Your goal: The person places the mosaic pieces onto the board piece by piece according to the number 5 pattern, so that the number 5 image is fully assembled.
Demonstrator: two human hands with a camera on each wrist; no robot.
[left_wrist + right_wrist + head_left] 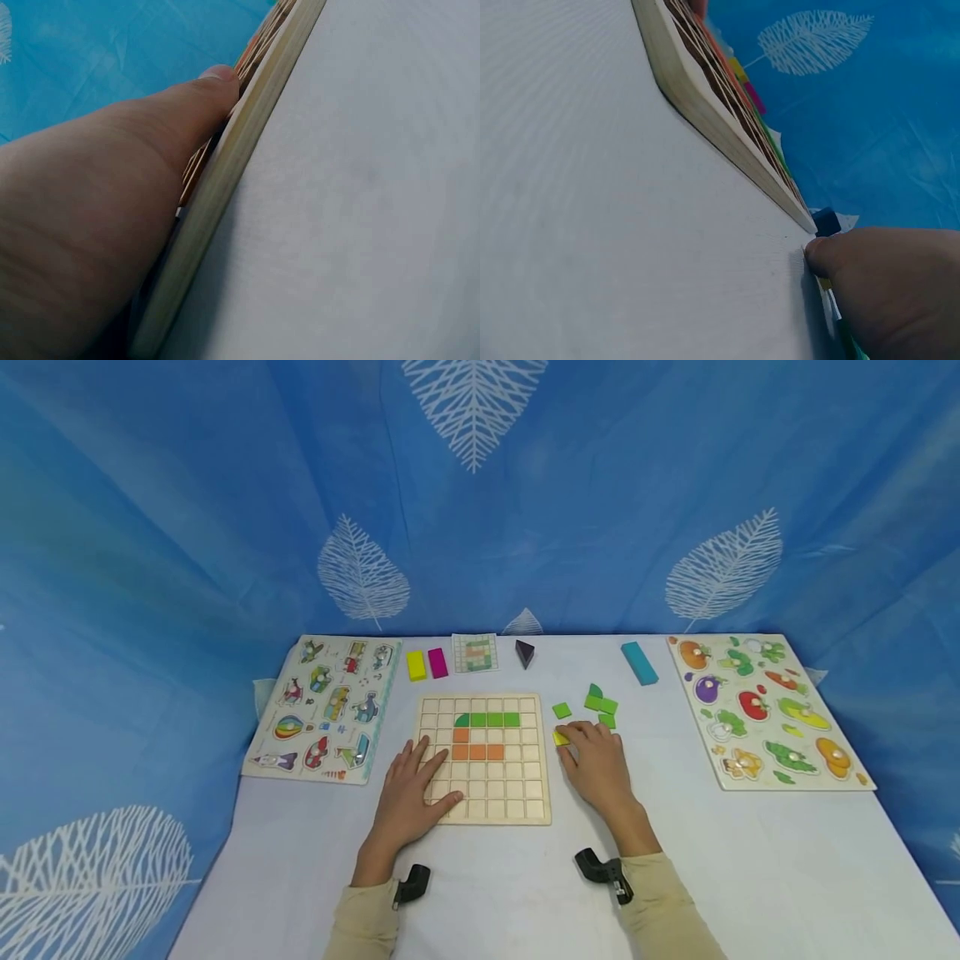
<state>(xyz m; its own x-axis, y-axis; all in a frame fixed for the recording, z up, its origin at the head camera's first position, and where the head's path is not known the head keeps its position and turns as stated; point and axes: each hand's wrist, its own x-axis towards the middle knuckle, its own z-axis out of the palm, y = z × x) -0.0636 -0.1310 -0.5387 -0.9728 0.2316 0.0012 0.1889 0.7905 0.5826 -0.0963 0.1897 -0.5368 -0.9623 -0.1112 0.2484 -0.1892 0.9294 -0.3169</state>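
Note:
My left hand (pixel 408 802) rests with spread fingers on the left side of a wooden grid board (pixel 525 789); its thumb lies over the near rim in the left wrist view. In the board's upper part, a row of green tiles (pixel 495 720) starts with a dark green rounded tile (pixel 462 721). Several orange tiles (pixel 477 752) sit below that row. Right of the board, my right hand (pixel 600 768) pinches a small yellow tile (pixel 560 738) between thumb and index finger, low over the table. Just beyond its fingers lie loose green tiles (pixel 562 711) and another dark green rounded tile (pixel 595 691).
Along the back stand a yellow block (pixel 416 666), a magenta block (pixel 438 662), a pattern card (pixel 465 642), a dark triangular block (pixel 524 653) and a teal block (pixel 639 663). A vehicle puzzle (pixel 300 714) lies left, a vegetable puzzle (pixel 757 743) right. A blue curtain (pixel 570 527) hangs behind.

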